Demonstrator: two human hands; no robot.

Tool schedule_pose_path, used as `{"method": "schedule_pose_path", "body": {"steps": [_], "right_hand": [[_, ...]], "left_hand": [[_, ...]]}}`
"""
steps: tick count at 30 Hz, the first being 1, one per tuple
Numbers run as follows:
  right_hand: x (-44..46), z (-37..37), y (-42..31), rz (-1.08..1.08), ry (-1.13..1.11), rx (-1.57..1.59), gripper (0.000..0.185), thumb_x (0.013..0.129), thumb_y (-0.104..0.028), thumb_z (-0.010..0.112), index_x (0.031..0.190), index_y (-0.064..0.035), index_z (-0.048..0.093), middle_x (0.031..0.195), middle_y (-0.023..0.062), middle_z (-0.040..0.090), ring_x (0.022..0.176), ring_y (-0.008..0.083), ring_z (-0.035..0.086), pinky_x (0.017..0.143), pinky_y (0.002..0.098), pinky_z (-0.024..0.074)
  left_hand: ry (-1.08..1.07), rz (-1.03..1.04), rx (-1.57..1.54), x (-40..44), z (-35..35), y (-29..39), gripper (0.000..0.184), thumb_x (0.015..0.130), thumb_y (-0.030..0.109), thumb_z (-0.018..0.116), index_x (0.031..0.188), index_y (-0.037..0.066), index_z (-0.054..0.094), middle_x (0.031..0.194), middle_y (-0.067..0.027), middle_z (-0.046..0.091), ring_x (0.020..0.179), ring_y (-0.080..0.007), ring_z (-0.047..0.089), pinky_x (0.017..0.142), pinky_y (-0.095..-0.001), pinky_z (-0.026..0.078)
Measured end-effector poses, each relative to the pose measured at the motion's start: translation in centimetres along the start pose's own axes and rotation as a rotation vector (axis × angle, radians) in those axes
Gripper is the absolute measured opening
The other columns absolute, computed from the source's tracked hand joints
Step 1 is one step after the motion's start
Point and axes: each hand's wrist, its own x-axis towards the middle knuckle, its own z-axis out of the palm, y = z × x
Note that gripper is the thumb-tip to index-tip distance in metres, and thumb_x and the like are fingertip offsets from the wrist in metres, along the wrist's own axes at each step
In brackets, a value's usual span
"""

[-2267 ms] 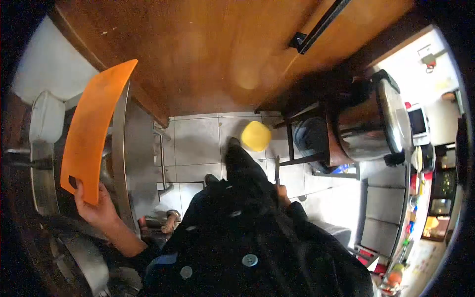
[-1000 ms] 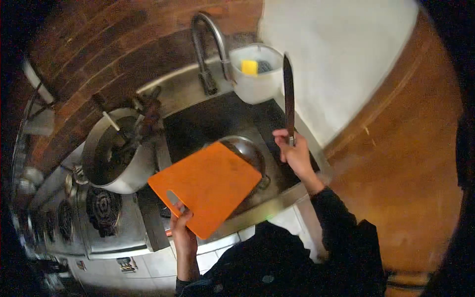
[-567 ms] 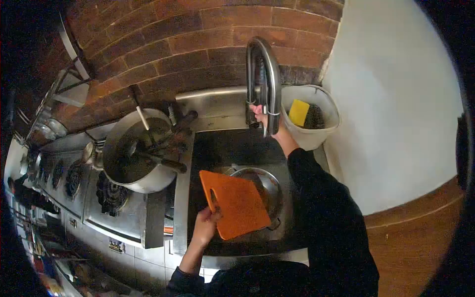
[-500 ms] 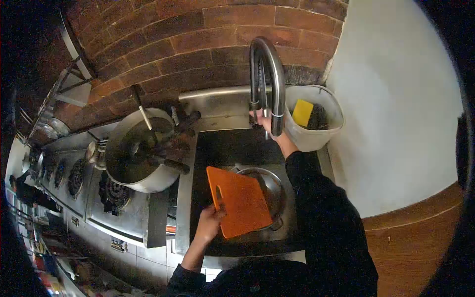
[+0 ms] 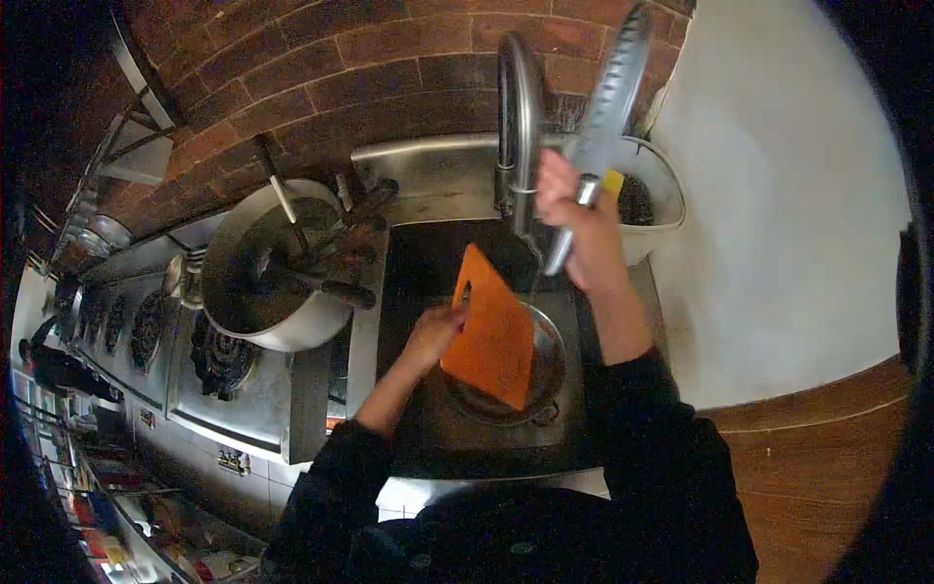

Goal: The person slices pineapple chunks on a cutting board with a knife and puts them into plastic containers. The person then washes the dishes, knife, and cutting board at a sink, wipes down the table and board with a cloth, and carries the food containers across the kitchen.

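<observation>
My left hand grips an orange cutting board by its edge near the handle slot. The board is tilted over the sink, above a round metal pan that it partly hides. In my right hand is a knife with a row of dimples along its blade, blurred by motion. Its blade points up and away, to the right of the curved faucet. A thin stream of water seems to fall from the faucet.
Left of the sink stands a large pot with several handled utensils in it. Beyond it runs a stove with burners. A white bucket holding a yellow sponge sits behind my right hand, by the white wall.
My right hand has left the faucet and come right and nearer, the knife now plainly visible in it. My left hand has raised the board and turned it more upright.
</observation>
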Motion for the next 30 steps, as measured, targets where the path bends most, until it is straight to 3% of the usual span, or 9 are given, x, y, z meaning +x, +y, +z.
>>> {"method": "schedule_pose_path", "body": {"steps": [6, 12, 15, 18, 22, 24, 25, 28, 30], "right_hand": [[-0.7, 2.3, 0.2, -0.030, -0.168, 0.232, 0.053, 0.065, 0.006, 0.054, 0.118, 0.0042, 0.047, 0.110, 0.0122, 0.056, 0.109, 0.0181, 0.051, 0.090, 0.0265, 0.0389], [-9.4, -6.4, 2.1, 0.095, -0.045, -0.224, 0.040, 0.084, -0.022, 0.061, 0.115, -0.0032, 0.044, 0.090, 0.0075, 0.056, 0.078, 0.0188, 0.057, 0.070, 0.0299, 0.0481], [-14.5, -8.7, 7.4, -0.098, -0.004, -0.741, 0.039, 0.087, -0.028, 0.056, 0.115, -0.0049, 0.043, 0.086, 0.0066, 0.057, 0.072, 0.0209, 0.057, 0.063, 0.0315, 0.0492], [-18.0, -8.3, 11.1, 0.412, 0.168, -0.413, 0.042, 0.086, -0.012, 0.056, 0.123, -0.0045, 0.038, 0.102, 0.0192, 0.057, 0.092, 0.0279, 0.058, 0.076, 0.0380, 0.0469], [-18.3, -4.9, 12.9, 0.735, -0.123, -0.609, 0.047, 0.089, -0.009, 0.049, 0.133, -0.0104, 0.035, 0.115, 0.0216, 0.053, 0.098, 0.0334, 0.057, 0.082, 0.0374, 0.0448], [-19.0, -4.2, 17.2, 0.002, -0.268, -0.660, 0.045, 0.091, -0.013, 0.045, 0.134, -0.0113, 0.034, 0.111, 0.0204, 0.055, 0.096, 0.0319, 0.058, 0.081, 0.0365, 0.0454], [-18.9, -3.2, 17.2, 0.000, -0.270, -0.658, 0.045, 0.091, -0.013, 0.045, 0.134, -0.0113, 0.034, 0.111, 0.0204, 0.055, 0.096, 0.0319, 0.058, 0.081, 0.0365, 0.0454], [-17.6, -1.9, 16.6, 0.242, -0.424, -0.842, 0.043, 0.092, -0.015, 0.042, 0.134, -0.0105, 0.034, 0.109, 0.0201, 0.057, 0.096, 0.0279, 0.059, 0.081, 0.0365, 0.0459], [-16.0, -4.6, 16.7, 0.686, -0.391, -0.990, 0.041, 0.092, -0.016, 0.041, 0.133, -0.0100, 0.037, 0.108, 0.0209, 0.058, 0.096, 0.0290, 0.059, 0.082, 0.0362, 0.0458]], "left_hand": [[-0.099, 0.060, 0.143, 10.5, 3.6, -0.3, 0.024, 0.081, 0.023, 0.053, 0.082, 0.000, 0.059, 0.069, -0.0124, 0.058, 0.066, -0.0216, 0.057, 0.061, -0.0354, 0.043], [0.279, 0.443, 0.490, 13.9, 5.1, -1.6, 0.023, 0.082, 0.018, 0.051, 0.096, 0.001, 0.056, 0.074, -0.0150, 0.058, 0.069, -0.0241, 0.059, 0.064, -0.0361, 0.045], [0.171, 0.074, 0.180, 10.9, 3.6, 0.6, 0.023, 0.085, 0.019, 0.051, 0.099, 0.001, 0.056, 0.075, -0.0137, 0.056, 0.070, -0.0197, 0.057, 0.064, -0.0327, 0.044], [0.174, 0.080, -0.105, 10.8, 2.7, -3.9, 0.024, 0.089, 0.021, 0.050, 0.103, 0.001, 0.055, 0.079, -0.0081, 0.056, 0.072, -0.0141, 0.052, 0.066, -0.0286, 0.042], [0.222, 0.195, -0.466, 6.8, 2.3, -5.8, 0.025, 0.092, 0.023, 0.049, 0.103, 0.001, 0.055, 0.081, -0.0025, 0.054, 0.074, -0.0106, 0.049, 0.068, -0.0266, 0.040], [0.355, 0.064, -0.571, 5.6, 2.1, -6.3, 0.025, 0.092, 0.023, 0.050, 0.100, 0.001, 0.055, 0.079, 0.0004, 0.051, 0.074, -0.0100, 0.047, 0.068, -0.0272, 0.039], [0.357, 0.066, -0.570, 4.8, 2.0, -5.9, 0.025, 0.092, 0.023, 0.050, 0.100, 0.001, 0.055, 0.079, 0.0004, 0.051, 0.074, -0.0100, 0.047, 0.068, -0.0272, 0.039], [0.443, 0.073, -0.545, 1.9, 1.4, -3.9, 0.027, 0.091, 0.024, 0.052, 0.103, 0.000, 0.054, 0.079, -0.0011, 0.051, 0.075, -0.0108, 0.047, 0.069, -0.0288, 0.039], [0.504, 0.175, -0.331, 0.5, -0.3, -3.9, 0.031, 0.090, 0.024, 0.054, 0.110, -0.001, 0.053, 0.085, -0.0032, 0.054, 0.077, -0.0120, 0.049, 0.072, -0.0301, 0.041]]}}
